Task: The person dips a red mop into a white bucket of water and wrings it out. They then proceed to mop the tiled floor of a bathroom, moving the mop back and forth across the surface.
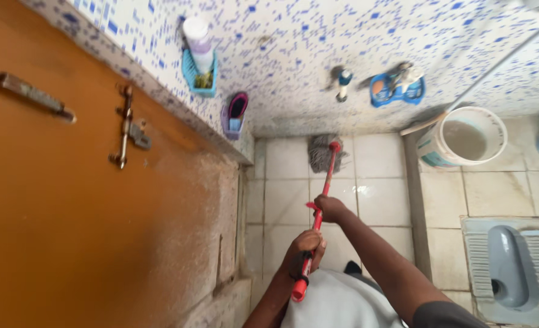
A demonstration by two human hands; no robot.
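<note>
Mopping is underway: the red mop handle is clamped in both hands' fingers, left hand and right hand, its grey mop head pressed on the tiled floor at the far wall edge, so a backward pull seems called for.

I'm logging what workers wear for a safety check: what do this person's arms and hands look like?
Both hands are bare, with no gloves. The left hand and its forearm are uncovered. The right hand is uncovered too, its arm bare up to a short dark grey sleeve at the upper arm. No watch or rings are visible.

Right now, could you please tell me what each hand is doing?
Left hand: closed around the red mop handle, near its lower end.
Right hand: closed around the same handle, higher up toward the grey mop head.
</note>
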